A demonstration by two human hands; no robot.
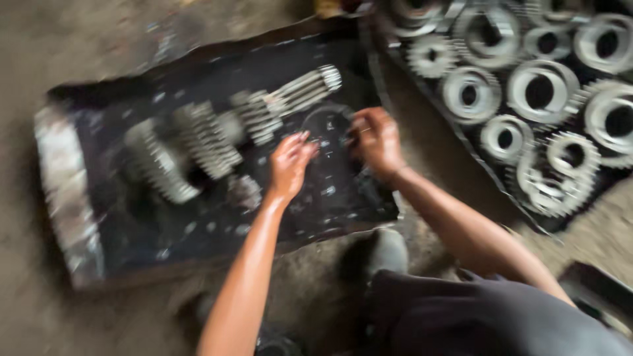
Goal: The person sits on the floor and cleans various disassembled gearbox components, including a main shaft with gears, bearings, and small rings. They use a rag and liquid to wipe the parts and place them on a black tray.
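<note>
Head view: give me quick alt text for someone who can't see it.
Both hands, left and right, grip a dark ring over an oily black tray holding a geared shaft. More loose gears lie at right; the image is blurred.

A repair workshop: loose steel gears [537, 92] far right, a geared shaft [217, 135] on an oily tray [66, 191], dirt floor [39, 39].

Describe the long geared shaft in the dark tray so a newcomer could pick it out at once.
Start at the dark oily tray on the dirt floor, left of the sheet of loose ring gears. Lying diagonally across it is the geared shaft, up and left of both hands. Unlike the separate hollow rings to the right, it is one long piece carrying several toothed gears, ending in a narrow splined tip at the upper right.
</note>
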